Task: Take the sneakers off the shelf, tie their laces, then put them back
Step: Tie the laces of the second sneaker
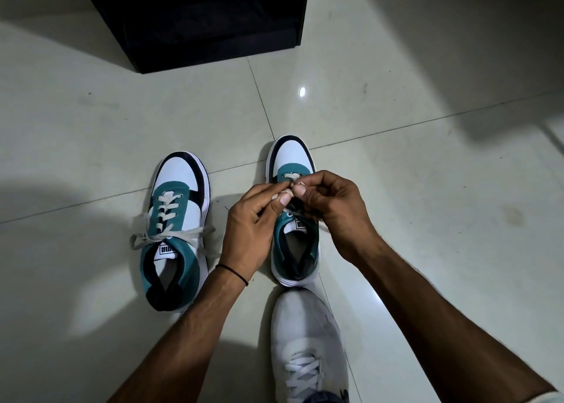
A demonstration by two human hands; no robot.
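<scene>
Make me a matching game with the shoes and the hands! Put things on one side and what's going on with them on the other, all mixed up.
Things:
1. left sneaker
2. right sneaker
3. grey shoe
4. black shelf unit

States:
A. on the person's foot
B. both hands pinching its lace
C. stands at the top, dark inside
D. lace already in a bow

Pairs: 1-D, 2-B, 3-A, 4-C

The left hand and right hand meet over the right sneaker.

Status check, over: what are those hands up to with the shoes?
Left hand and right hand: fingers pinching the lace over the right sneaker. Left sneaker: bow tied, on floor. Both off the shelf. Nothing in the way.
</scene>
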